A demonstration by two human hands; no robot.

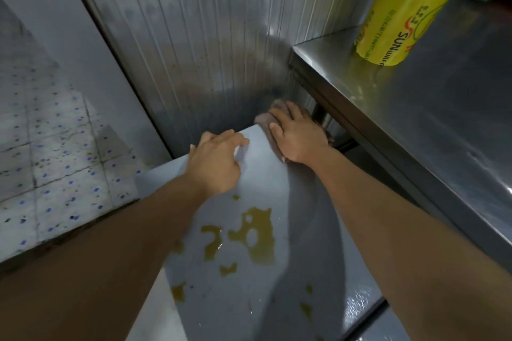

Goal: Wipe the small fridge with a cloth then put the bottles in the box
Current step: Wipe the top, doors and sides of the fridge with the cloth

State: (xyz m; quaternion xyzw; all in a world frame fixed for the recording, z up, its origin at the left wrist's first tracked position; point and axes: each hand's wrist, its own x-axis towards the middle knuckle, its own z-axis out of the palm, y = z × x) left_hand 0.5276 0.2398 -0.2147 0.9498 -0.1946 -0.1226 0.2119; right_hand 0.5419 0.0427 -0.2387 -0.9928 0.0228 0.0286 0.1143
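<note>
Nearest the camera, two bare forearms reach forward over the grey top of the small fridge [266, 299], which fills the lower middle of the head view. Yellowish-brown puddles of spilled liquid [256, 238] lie on that top, between the arms and closer to the camera than either hand. The left hand [214, 163] rests on the far left part of the top with its fingers spread and nearly straight, holding nothing. The right hand [297, 134] presses flat on a brownish cloth [266, 117] at the far right corner of the top, fingers straight, the cloth bunched under the palm and showing past the fingertips.

The wiping step appears to be in hand, with the spill not yet touched. The next move probably calls for drawing the cloth back toward the camera across the puddles, with pressure kept on it, while the left hand steadies. No bottles or box are in view.

To the right, a steel table [443, 124] stands higher than the fridge top; on it is a yellow roll of cling wrap [410, 8] printed "SUNWRAP". A ribbed metal wall [194, 36] rises behind, and speckled floor tiles [55, 160] lie to the left.
</note>
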